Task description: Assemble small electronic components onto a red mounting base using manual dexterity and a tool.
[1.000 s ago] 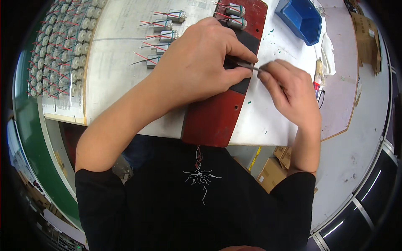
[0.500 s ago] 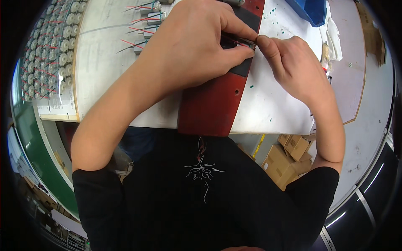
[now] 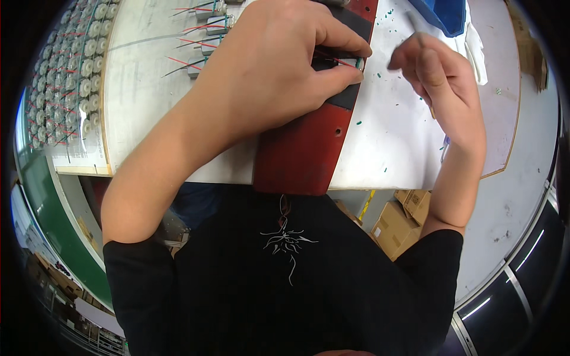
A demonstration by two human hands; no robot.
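Over a dark red board [image 3: 300, 157] with a black pad [image 3: 341, 98], my left hand [image 3: 279, 65] pinches a small metal motor [image 3: 351, 62] between thumb and index finger. Red and black wires run from the motor beneath the hand; most of it is covered by my fingers. To the right, my right hand [image 3: 442, 77] is raised off the board, its fingers curled around a thin tool. The tool's blurred grey tip [image 3: 413, 22] sticks out above the fingers, and its kind cannot be made out.
Several motors [image 3: 217, 25] with red and black wires lie left of the board. Further left stand rows of motors with whitish round ends [image 3: 95, 65]. A blue bin [image 3: 442, 15] sits at the far right beside a white cloth [image 3: 475, 56]. Green bits [image 3: 359, 123] are scattered on the white table.
My right hand has moved right, away from the motor and my left fingertips, with the thin tool now showing. My left hand keeps its pinch in nearly the same place.
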